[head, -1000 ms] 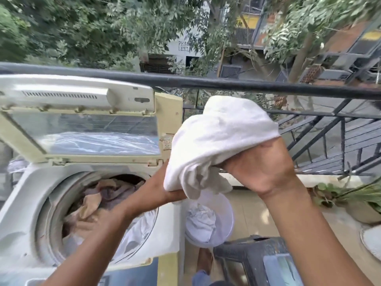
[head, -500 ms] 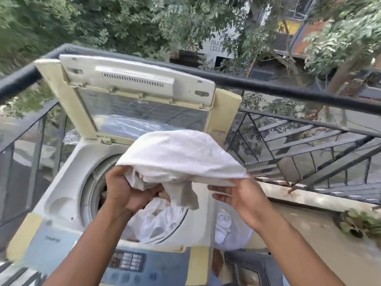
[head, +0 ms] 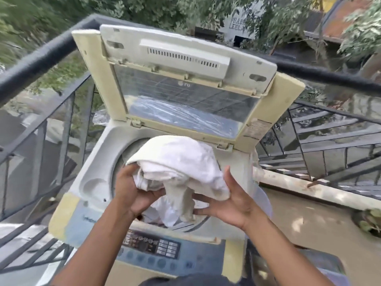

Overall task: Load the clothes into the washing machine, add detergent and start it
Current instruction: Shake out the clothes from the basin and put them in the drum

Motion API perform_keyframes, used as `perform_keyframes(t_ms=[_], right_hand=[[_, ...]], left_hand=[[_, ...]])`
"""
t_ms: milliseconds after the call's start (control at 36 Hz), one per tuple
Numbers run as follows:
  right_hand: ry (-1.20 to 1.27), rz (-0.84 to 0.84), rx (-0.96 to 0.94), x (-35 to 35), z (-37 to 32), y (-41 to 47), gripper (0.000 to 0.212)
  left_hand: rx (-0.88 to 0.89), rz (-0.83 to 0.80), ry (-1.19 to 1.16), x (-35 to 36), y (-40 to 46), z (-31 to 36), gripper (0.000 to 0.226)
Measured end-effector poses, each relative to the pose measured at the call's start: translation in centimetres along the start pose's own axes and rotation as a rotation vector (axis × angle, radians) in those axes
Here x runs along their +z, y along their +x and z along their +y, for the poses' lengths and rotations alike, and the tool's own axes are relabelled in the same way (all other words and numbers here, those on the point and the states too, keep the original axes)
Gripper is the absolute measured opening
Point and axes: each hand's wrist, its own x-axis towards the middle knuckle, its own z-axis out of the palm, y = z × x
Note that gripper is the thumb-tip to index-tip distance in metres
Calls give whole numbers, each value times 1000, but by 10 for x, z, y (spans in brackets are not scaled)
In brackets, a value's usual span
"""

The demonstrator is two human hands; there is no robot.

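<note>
So both hands are on a bunched-up white cloth (head: 181,162), held right over the drum opening of the washing machine (head: 99,162). Left hand (head: 132,190) has its grip curled around the cloth's left underside, right hand (head: 231,201) cups the right edge with fingers spread fairly wide. Lid (head: 185,79) is propped up against the balcony railing (head: 41,56), control panel (head: 152,246) sits below the hands.

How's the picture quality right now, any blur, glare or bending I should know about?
Head view: daylight, soft and even over the washing machine; the trees and railing at upper left are smeared by motion blur, while the white cloth and both hands stay fairly sharp; the raised lid window carries pale reflections; the wide lens bows the railing into a curve; dappled shade falls on the floor at right.
</note>
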Motion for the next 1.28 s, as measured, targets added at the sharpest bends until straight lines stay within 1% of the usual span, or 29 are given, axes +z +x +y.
perform_keyframes(t_ms=[56, 83, 139, 167, 194, 250, 306, 389, 472, 528, 611, 639, 694, 722, 750, 778, 861, 917, 972, 1028, 1167, 1278], right_hand=[[46, 124, 12, 4, 6, 19, 86], [43, 212, 10, 5, 10, 28, 74], [5, 398, 19, 2, 20, 47, 48], [-14, 465, 30, 0, 26, 55, 41], [-24, 524, 46, -3, 32, 64, 38], [-34, 648, 98, -11, 46, 79, 32], [-39, 756, 144, -21, 60, 92, 25], [-38, 892, 181, -34, 75, 110, 38], [-12, 972, 175, -43, 76, 123, 29], [8, 1037, 143, -48, 70, 129, 33], [86, 1114, 30, -55, 58, 137, 46], [89, 1142, -17, -59, 55, 141, 53], [35, 1205, -99, -73, 53, 151, 80], [-9, 1222, -123, -76, 50, 154, 93], [-75, 1231, -125, -75, 45, 155, 102], [-152, 1226, -124, -63, 37, 154, 104], [-341, 1188, -135, -50, 23, 153, 90], [-443, 1158, -148, -49, 19, 152, 81], [-515, 1119, -136, -51, 20, 150, 75], [-520, 1104, -104, -54, 22, 148, 72], [-458, 1108, -48, -57, 29, 139, 61], [-396, 1097, -79, -47, 28, 123, 52]], left_hand=[[-75, 40, 73, -15, 10, 2, 59], [-118, 50, 126, -22, 15, 3, 61], [-169, 52, 284, -35, 27, 5, 55], [-176, 74, 348, -41, 32, 5, 49], [-190, 111, 391, -43, 36, 6, 42], [-231, 236, 439, -56, 45, 5, 30], [-301, 312, 444, -72, 55, -2, 30], [-387, 356, 460, -89, 72, -15, 39], [-401, 353, 502, -87, 85, -24, 44], [-376, 327, 527, -80, 97, -27, 45], [-345, 244, 546, -58, 116, -26, 38], [-326, 204, 536, -49, 122, -26, 36], [-282, 133, 517, -32, 136, -26, 39], [-256, 115, 545, -26, 143, -28, 40], [-225, 100, 596, -21, 152, -31, 44], [-206, 86, 660, -17, 159, -34, 53], [-189, 58, 851, -12, 174, -42, 80], [-208, 63, 896, -16, 177, -48, 88], [-219, 52, 923, -25, 178, -55, 78], [-229, 33, 963, -31, 174, -61, 68], [-222, 88, 1015, -39, 156, -68, 51], [-175, 91, 1041, -39, 140, -67, 38]])
